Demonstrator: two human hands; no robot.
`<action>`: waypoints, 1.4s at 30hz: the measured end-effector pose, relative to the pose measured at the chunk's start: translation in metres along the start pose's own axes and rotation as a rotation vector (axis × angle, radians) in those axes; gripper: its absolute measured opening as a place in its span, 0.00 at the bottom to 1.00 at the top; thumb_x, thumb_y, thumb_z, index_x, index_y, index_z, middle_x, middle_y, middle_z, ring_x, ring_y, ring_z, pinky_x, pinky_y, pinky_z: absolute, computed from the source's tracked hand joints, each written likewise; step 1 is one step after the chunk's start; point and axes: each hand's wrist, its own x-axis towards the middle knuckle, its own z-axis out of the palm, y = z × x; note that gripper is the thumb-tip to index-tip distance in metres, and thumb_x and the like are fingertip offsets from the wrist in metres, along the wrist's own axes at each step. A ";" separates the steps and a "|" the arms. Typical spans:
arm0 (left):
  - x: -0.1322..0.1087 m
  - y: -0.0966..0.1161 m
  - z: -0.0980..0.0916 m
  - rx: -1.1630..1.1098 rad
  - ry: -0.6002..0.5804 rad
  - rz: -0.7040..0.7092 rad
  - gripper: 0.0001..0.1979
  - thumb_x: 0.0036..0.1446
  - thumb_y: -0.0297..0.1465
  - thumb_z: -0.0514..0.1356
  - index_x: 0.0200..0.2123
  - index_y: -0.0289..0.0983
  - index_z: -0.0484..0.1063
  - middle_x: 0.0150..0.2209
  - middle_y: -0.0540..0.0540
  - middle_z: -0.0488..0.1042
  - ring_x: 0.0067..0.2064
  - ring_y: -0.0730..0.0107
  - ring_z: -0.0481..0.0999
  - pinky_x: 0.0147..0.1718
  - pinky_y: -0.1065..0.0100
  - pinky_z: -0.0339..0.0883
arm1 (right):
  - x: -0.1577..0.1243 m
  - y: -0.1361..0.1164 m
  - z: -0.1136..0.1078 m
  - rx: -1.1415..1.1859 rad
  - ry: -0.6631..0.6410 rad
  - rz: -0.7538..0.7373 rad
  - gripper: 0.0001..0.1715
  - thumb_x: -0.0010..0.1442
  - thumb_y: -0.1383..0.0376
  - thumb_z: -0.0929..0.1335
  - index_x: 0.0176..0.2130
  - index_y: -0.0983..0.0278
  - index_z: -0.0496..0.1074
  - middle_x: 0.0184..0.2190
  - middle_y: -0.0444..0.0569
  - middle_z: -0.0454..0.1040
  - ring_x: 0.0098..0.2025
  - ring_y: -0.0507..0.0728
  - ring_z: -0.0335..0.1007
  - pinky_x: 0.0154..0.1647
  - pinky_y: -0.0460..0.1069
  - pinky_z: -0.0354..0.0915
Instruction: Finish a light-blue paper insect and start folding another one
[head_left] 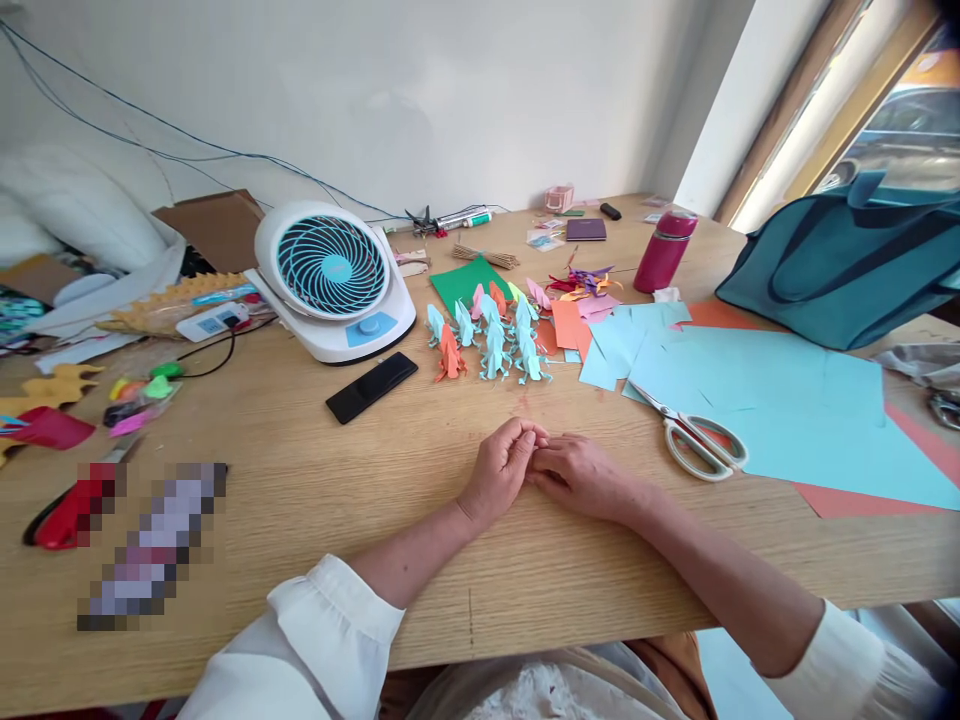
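My left hand (504,466) and my right hand (579,474) rest together on the wooden table (315,470), fingertips meeting. The fingers of both are curled in a pinch; whatever lies between them is hidden or too small to name. Just beyond the hands stand several folded paper figures (491,340), mostly light blue with a few orange and pink. Right of my right hand lie white-handled scissors (694,435) on light blue paper sheets (757,395).
A small white and blue desk fan (334,280) stands at the back left with a black phone (371,387) before it. A dark red bottle (664,250) and a teal bag (840,260) stand at the right. Green and orange sheets, clips and clutter fill the left edge.
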 end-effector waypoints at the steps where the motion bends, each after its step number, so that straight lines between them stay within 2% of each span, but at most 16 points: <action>1: 0.000 0.000 0.000 0.000 -0.003 0.002 0.12 0.67 0.34 0.49 0.38 0.36 0.70 0.36 0.47 0.75 0.41 0.68 0.75 0.44 0.69 0.66 | -0.001 -0.001 -0.001 0.005 -0.004 0.000 0.10 0.64 0.67 0.64 0.34 0.62 0.74 0.34 0.49 0.77 0.37 0.55 0.72 0.41 0.49 0.61; 8: -0.001 -0.001 0.000 -0.018 -0.018 0.037 0.13 0.68 0.34 0.49 0.39 0.35 0.71 0.36 0.45 0.75 0.40 0.68 0.75 0.43 0.69 0.65 | -0.028 -0.003 -0.014 -0.029 0.025 0.048 0.14 0.67 0.67 0.61 0.28 0.62 0.68 0.27 0.47 0.72 0.31 0.55 0.66 0.36 0.49 0.60; 15: -0.001 -0.004 0.002 -0.074 -0.027 0.036 0.14 0.68 0.35 0.50 0.38 0.35 0.72 0.35 0.45 0.75 0.40 0.68 0.75 0.43 0.69 0.65 | -0.065 0.028 -0.037 -0.144 0.156 0.181 0.17 0.68 0.62 0.60 0.27 0.62 0.64 0.23 0.44 0.66 0.27 0.53 0.63 0.32 0.48 0.57; 18: -0.001 -0.005 0.002 -0.080 -0.030 0.027 0.14 0.68 0.36 0.50 0.37 0.35 0.72 0.34 0.45 0.75 0.39 0.68 0.75 0.43 0.69 0.65 | -0.085 0.045 -0.051 -0.290 0.330 0.368 0.18 0.67 0.57 0.62 0.27 0.61 0.65 0.23 0.45 0.67 0.26 0.54 0.62 0.30 0.49 0.57; 19: -0.001 -0.005 0.002 -0.079 -0.030 0.024 0.15 0.68 0.36 0.49 0.37 0.35 0.72 0.34 0.45 0.75 0.39 0.68 0.75 0.42 0.69 0.65 | -0.094 0.052 -0.055 -0.336 0.401 0.465 0.16 0.66 0.56 0.62 0.29 0.60 0.67 0.25 0.45 0.68 0.27 0.55 0.64 0.30 0.49 0.57; 22: -0.001 -0.004 0.002 -0.068 -0.028 0.012 0.16 0.68 0.36 0.49 0.36 0.35 0.72 0.33 0.46 0.75 0.38 0.68 0.75 0.41 0.70 0.65 | -0.118 0.073 -0.061 -0.398 0.505 0.721 0.16 0.64 0.51 0.63 0.38 0.59 0.71 0.35 0.52 0.73 0.35 0.59 0.69 0.30 0.51 0.60; 24: -0.001 -0.004 0.002 -0.056 -0.028 0.006 0.16 0.68 0.37 0.49 0.36 0.35 0.72 0.33 0.46 0.75 0.38 0.68 0.74 0.41 0.69 0.64 | -0.130 0.086 -0.058 -0.423 0.483 0.812 0.23 0.61 0.46 0.65 0.44 0.61 0.72 0.38 0.56 0.72 0.38 0.63 0.70 0.33 0.54 0.63; 26: -0.002 -0.005 0.002 -0.041 -0.028 0.004 0.17 0.68 0.37 0.49 0.36 0.35 0.72 0.32 0.46 0.75 0.38 0.68 0.74 0.41 0.69 0.64 | -0.135 0.094 -0.053 -0.405 0.426 0.826 0.26 0.61 0.44 0.63 0.43 0.61 0.74 0.37 0.56 0.72 0.39 0.65 0.70 0.40 0.57 0.64; 29: -0.003 -0.006 0.001 -0.024 -0.019 -0.003 0.17 0.68 0.37 0.49 0.35 0.35 0.72 0.32 0.47 0.75 0.37 0.69 0.74 0.40 0.70 0.63 | -0.132 0.093 -0.048 -0.413 0.448 0.840 0.27 0.62 0.44 0.61 0.42 0.61 0.75 0.36 0.56 0.71 0.39 0.65 0.69 0.43 0.57 0.64; 32: -0.003 -0.007 0.000 -0.028 -0.008 -0.012 0.17 0.68 0.37 0.49 0.35 0.35 0.72 0.32 0.46 0.75 0.37 0.69 0.73 0.40 0.70 0.62 | -0.123 0.083 -0.047 -0.431 0.457 0.887 0.27 0.63 0.45 0.60 0.41 0.61 0.74 0.38 0.55 0.71 0.40 0.63 0.70 0.39 0.54 0.64; 36: -0.002 -0.010 0.000 -0.047 -0.020 -0.029 0.17 0.68 0.38 0.49 0.35 0.35 0.72 0.32 0.46 0.74 0.37 0.68 0.73 0.40 0.69 0.63 | -0.121 0.074 -0.046 -0.384 0.320 0.967 0.25 0.63 0.45 0.59 0.37 0.59 0.73 0.34 0.50 0.71 0.34 0.60 0.70 0.30 0.52 0.61; 42: 0.000 -0.011 0.000 -0.055 -0.042 -0.049 0.15 0.67 0.37 0.50 0.36 0.35 0.72 0.31 0.47 0.74 0.35 0.68 0.73 0.39 0.69 0.63 | -0.125 0.078 -0.046 -0.310 0.260 1.023 0.24 0.61 0.44 0.61 0.38 0.59 0.72 0.38 0.50 0.72 0.38 0.61 0.72 0.31 0.52 0.61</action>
